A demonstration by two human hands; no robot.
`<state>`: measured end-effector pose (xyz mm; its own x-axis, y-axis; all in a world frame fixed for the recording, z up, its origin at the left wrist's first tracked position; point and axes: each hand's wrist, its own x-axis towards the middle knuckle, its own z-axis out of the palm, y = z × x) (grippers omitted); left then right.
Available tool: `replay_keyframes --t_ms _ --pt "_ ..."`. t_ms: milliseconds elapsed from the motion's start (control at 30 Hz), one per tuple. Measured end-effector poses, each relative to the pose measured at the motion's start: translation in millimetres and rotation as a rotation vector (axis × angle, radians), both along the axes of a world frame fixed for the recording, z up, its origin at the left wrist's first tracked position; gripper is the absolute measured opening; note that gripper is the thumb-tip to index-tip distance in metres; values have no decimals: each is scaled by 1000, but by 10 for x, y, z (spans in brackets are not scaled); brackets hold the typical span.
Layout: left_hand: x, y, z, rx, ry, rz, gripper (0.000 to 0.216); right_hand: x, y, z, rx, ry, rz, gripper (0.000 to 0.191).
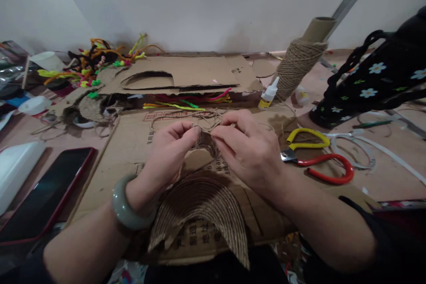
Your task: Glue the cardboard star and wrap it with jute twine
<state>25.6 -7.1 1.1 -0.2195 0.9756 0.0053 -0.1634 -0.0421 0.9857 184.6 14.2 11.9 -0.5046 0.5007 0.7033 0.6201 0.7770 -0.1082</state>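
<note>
While fingers (192, 136) pinch twine (205, 135), scissors (289, 155) nearby

You are at a craft workspace: your tabletop (396, 183) carries a twine spool (296, 69), a nozzle bottle (268, 95), scissors (333, 157), cut cardboard (199, 71) and bright pipe cleaners (95, 60).

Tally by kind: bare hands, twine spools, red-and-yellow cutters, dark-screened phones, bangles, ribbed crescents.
Hands: 2 (left hand, right hand)
Twine spool: 1
Cutters: 1 pair
Phone: 1
Bangle: 1
Ribbed crescent: 1
Total: 7
</note>
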Motion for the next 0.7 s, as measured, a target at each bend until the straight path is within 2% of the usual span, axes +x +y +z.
replay_keyframes --t_ms 433,700 --pt "-1 -2 19 22 35 11 10 37 -26 45 -48 175 111 16" --pt "-5 -21 -10 59 35 -27 7 81 83 61 -159 60 49 23"
